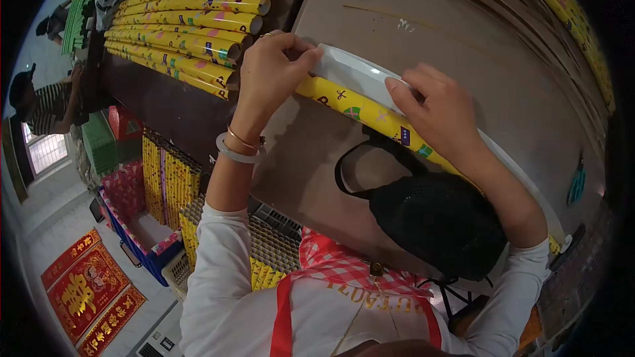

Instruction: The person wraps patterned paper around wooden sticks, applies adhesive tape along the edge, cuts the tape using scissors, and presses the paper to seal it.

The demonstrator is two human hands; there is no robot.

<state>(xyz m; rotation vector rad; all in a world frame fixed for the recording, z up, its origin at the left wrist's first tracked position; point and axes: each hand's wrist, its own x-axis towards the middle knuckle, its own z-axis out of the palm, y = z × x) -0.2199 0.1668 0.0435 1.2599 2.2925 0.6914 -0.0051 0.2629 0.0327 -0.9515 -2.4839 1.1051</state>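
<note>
A yellow patterned paper roll (360, 111) lies across the table in front of me, its plain white side (347, 63) turned up along the far edge. My left hand (281, 66) pinches the roll's left end between thumb and fingers. Farther right, my right hand (433, 102) has curled fingers, with the thumb on the white edge of the paper. Whether a tube lies inside the roll is hidden. A black cap-like thing with a strap (436, 225) is close below the roll, near my body.
Several finished yellow tubes (192, 23) are stacked at the back left. Brown strips (509, 20) and more yellow paper (562, 6) lie far right. Teal-handled scissors (577, 182) rest at the right edge. A blue crate (142, 244) stands below left; a person in stripes (49, 106) is beyond.
</note>
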